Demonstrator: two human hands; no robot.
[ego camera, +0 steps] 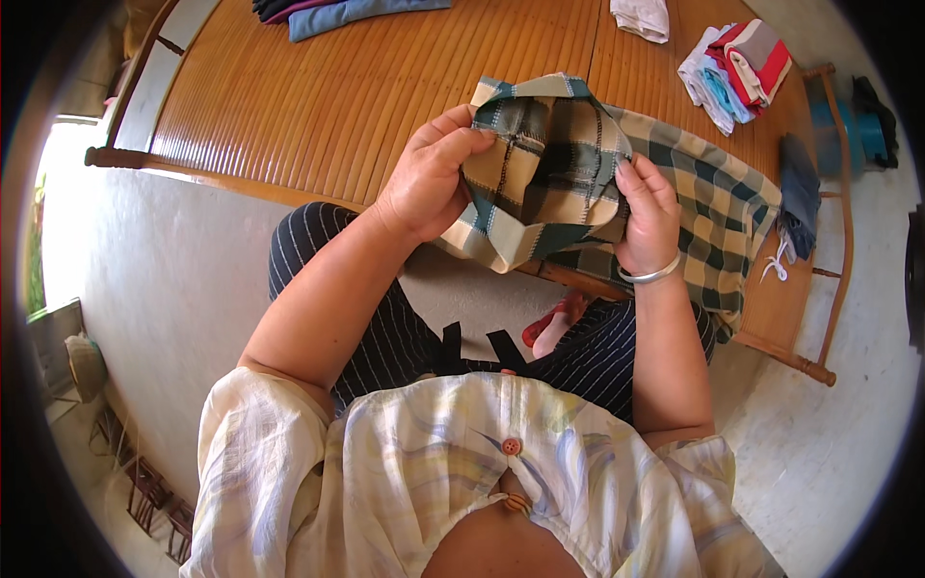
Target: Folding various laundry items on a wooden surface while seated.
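Note:
A green, cream and white checked cloth garment (712,209) lies across the slatted wooden bed and over its near edge at the right. Its open end, which looks like a waistband, is held up between my hands, with inner seams showing. My left hand (433,166) pinches the left side of this opening between thumb and fingers. My right hand (647,209), with a silver bangle at the wrist, grips the right side; some of its fingers are hidden by the cloth.
The wooden bed (325,108) has a raised end rail at each side. Folded dark and blue clothes (361,16) lie at the far left, a white folded cloth (642,18) and a stack of folded clothes (748,68) at the far right. Blue denim clothing (798,199) rests near the right rail.

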